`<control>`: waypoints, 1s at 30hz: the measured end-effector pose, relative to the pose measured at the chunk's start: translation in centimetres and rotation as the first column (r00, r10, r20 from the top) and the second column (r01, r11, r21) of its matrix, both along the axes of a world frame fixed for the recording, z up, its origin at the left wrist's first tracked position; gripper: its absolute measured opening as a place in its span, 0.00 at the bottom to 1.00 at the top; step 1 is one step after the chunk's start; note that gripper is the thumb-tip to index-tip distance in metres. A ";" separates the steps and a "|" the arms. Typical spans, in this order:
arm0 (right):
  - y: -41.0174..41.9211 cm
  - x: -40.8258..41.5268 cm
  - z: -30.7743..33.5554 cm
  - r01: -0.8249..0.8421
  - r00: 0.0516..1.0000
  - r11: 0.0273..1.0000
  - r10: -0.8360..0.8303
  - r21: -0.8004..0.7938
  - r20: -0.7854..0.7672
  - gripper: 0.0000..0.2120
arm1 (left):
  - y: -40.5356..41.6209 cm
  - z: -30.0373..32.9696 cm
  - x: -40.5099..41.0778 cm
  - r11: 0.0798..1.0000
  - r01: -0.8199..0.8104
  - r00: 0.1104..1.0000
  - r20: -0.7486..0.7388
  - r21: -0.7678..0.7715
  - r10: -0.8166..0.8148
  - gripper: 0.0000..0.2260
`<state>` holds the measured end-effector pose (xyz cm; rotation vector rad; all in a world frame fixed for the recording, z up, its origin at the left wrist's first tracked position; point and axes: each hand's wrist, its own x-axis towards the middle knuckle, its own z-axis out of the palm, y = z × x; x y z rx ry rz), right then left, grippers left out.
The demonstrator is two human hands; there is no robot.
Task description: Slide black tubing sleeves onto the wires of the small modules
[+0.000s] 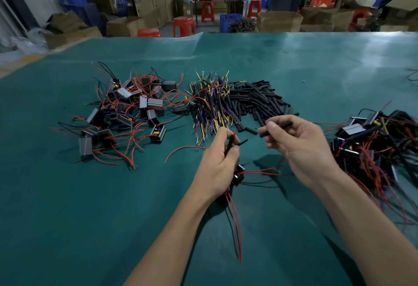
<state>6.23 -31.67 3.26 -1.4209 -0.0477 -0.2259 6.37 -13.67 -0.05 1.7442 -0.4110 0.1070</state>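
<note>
On green mat [316, 70], left hand [218, 163] grip grasping sleeved wire [230, 144], right hand [298, 145] pinching black sleeve [277, 127], warehouse behind.

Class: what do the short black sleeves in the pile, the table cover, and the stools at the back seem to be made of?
Short black tubing sleeves: matte, probably soft plastic or rubber; some lie slightly bent.
Teal table cover: likely vinyl or coated fabric; faint sheen, creases.
Red moulded stools: probably plastic; uniform glossy colour.

Lighting even and moderate, from overhead. Pale sheen on the far tabletop [316, 59]; soft shadows beneath both forearms. Wide-angle bowing at the frame edges. Background soft. Slight motion blur on the right hand [300, 147] and the right-edge clutter.
</note>
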 end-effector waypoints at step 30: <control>1.2 -0.7 -0.1 -0.037 0.997 0.998 0.040 0.047 -0.067 0.04 | 0.0 -0.1 -0.1 1.000 0.022 1.000 0.013 -0.002 -0.022 0.04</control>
